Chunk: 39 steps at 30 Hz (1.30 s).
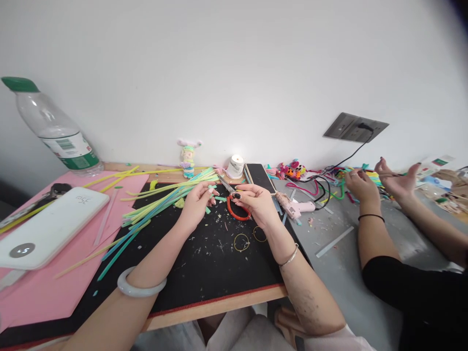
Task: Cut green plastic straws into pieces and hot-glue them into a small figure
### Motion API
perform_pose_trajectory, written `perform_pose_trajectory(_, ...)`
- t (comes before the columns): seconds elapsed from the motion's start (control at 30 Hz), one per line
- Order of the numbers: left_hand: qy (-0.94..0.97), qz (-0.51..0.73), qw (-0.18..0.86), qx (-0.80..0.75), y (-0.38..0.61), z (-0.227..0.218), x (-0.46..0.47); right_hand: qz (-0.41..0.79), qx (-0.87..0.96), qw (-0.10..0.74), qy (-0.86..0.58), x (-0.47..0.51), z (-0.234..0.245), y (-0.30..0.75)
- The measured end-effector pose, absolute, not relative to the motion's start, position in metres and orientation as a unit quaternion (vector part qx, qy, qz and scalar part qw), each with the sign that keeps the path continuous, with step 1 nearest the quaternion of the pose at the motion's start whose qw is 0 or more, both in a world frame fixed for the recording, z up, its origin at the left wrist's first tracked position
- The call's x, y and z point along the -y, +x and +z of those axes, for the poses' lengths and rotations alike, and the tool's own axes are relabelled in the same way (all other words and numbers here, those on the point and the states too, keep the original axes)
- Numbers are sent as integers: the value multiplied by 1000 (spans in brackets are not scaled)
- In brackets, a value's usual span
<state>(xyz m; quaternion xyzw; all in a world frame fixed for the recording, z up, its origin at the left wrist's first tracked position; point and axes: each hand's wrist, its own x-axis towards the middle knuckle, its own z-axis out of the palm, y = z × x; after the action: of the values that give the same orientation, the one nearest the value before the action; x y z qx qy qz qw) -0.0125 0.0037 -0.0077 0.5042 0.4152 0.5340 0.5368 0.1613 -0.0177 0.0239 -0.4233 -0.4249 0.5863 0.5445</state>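
My left hand (197,205) is closed, its fingertips pinching a small pale green piece of pipe cleaner (212,187). Opposite it, my right hand (259,204) has thumb and fingers pressed together; whatever is between them is too small to make out. Scissors with orange handles (239,213) lie just behind and beside the right fingertips, blades pointing to the back left. Next to my left hand, a loose bundle of yellow, green and blue pipe cleaners (157,199) spreads over the black mat (190,273). Two thin wire rings (241,243) rest near my right wrist.
A small pipe-cleaner figure (187,158), a white cup (236,166) and a phone (260,178) stand or lie along the back. Right of them is a pink glue gun (295,205). Left are a power bank (51,226) and bottle (54,129). Another person's hands (365,187) work at right.
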Motion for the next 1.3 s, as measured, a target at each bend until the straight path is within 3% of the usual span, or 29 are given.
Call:
perform_pose_trajectory(0.17,492,540,544,-413,-12,-8,-3,540,456,558,-435,18,18,155)
perform_pose_trajectory(0.6,490,539,548,-411,-11,-6,-1,591,444,543,-398,24,16,149)
perform_pose_trajectory(0.97,471,538,554,-426,-12,-4,0,404,557,526,-499,22,11,154)
perform_pose_trajectory(1.3,573,524,455,-436,-14,-13,-2,598,462,540,-371,27,18,153)
